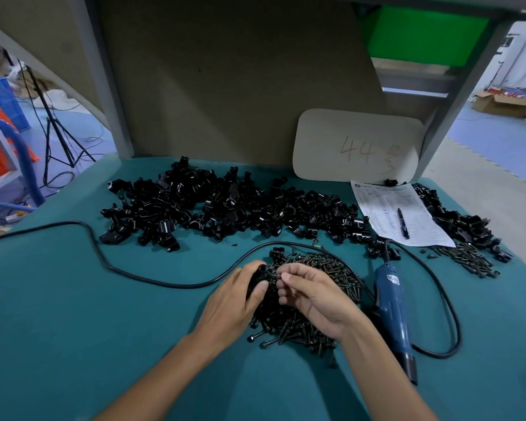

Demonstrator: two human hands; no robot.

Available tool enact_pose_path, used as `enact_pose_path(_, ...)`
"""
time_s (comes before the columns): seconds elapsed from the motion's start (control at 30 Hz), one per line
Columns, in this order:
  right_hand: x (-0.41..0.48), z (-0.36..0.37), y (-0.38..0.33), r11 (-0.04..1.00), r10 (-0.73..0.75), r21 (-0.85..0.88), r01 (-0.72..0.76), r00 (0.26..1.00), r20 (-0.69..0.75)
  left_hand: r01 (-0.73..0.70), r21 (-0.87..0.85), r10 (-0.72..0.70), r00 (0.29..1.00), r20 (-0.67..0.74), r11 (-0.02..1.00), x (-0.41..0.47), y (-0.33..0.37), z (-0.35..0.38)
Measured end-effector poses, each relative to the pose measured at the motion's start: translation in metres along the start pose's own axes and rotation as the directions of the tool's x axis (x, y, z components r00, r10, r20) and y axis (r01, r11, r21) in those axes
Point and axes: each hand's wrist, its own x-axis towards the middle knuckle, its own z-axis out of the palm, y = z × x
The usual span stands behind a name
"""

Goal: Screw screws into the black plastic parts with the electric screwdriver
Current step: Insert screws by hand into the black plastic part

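Small black plastic part (260, 273) is gripped in the left hand (234, 302), fingers curled round it, its round opening facing up. It is held just above the heap of dark loose screws (313, 323) on the teal tabletop (73, 329). The right hand (316, 302) is touching the part, and its fingertips pinch what looks like one dark metal screw (276, 276). The screw is too small to tell whether its tip is in the hole yet.

Step, as I judge it: hand-starting a screw into the part, before any driving. The blue electric screwdriver (394, 308) lies flat just to the right of the screw heap with no hand on it, its black cable (152, 278) looping across the tabletop.

Next move calls for seating the screw straight in the hole, then the right hand letting go and picking up the screwdriver while the left hand keeps the part steady.

The long heap of black plastic parts (225, 205) lies further back. A printed paper sheet (386, 208) with a black pen (403, 223) is at right.
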Motion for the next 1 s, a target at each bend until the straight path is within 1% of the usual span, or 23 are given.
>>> enact_pose_path(0.2, 0.0038, -0.0023, -0.0071, 0.998, 0.061, -0.034, -0.061, 0.998, 0.007, 0.005, 0.001, -0.005, 1.000, 0.014, 1.000, -0.0001, 0.0000, -0.0006)
enact_pose_path(0.33, 0.0049, -0.0015, -0.0086, 0.995, 0.047, -0.084, -0.049, 0.999, -0.025, -0.005, 0.032, 0.004, 1.000, 0.023, 0.999, -0.0002, 0.0012, -0.0004)
enact_pose_path(0.43, 0.0044, 0.0010, -0.0071, 0.987, 0.003, -0.158, -0.014, 0.998, -0.070, 0.010, 0.039, -0.010, 1.000, 0.007, 0.999, 0.0001, 0.0004, 0.0000)
enact_pose_path(0.5, 0.0036, 0.0041, -0.0057, 0.971, -0.046, -0.238, 0.018, 0.993, -0.112, 0.010, 0.041, -0.010, 1.000, 0.006, 0.999, 0.0005, 0.0001, 0.0005)
enact_pose_path(0.6, 0.0036, 0.0074, -0.0031, 0.886, -0.187, -0.452, 0.107, 0.973, -0.138, -0.014, 0.055, 0.014, 1.000, 0.004, 0.998, 0.0005, 0.0001, 0.0010)
enact_pose_path(0.67, 0.0050, 0.0075, -0.0032, 0.846, -0.226, -0.517, 0.130, 0.966, -0.128, -0.015, 0.053, 0.015, 1.000, 0.001, 0.998, 0.0002, 0.0006, 0.0009)
enact_pose_path(0.8, 0.0061, 0.0061, -0.0037, 0.824, -0.236, -0.546, 0.150, 0.968, -0.090, -0.020, 0.068, 0.019, 1.000, 0.005, 0.997, -0.0009, 0.0019, -0.0007)
enact_pose_path(0.93, 0.0076, 0.0042, -0.0011, 0.876, -0.178, -0.469, 0.109, 0.978, -0.105, -0.010, 0.054, 0.011, 1.000, -0.008, 0.998, 0.0001, 0.0035, -0.0018)
enact_pose_path(1.0, 0.0091, 0.0038, -0.0001, 0.883, -0.151, -0.462, 0.089, 0.984, -0.098, -0.018, 0.063, 0.019, 1.000, -0.010, 0.998, -0.0002, 0.0041, -0.0023)
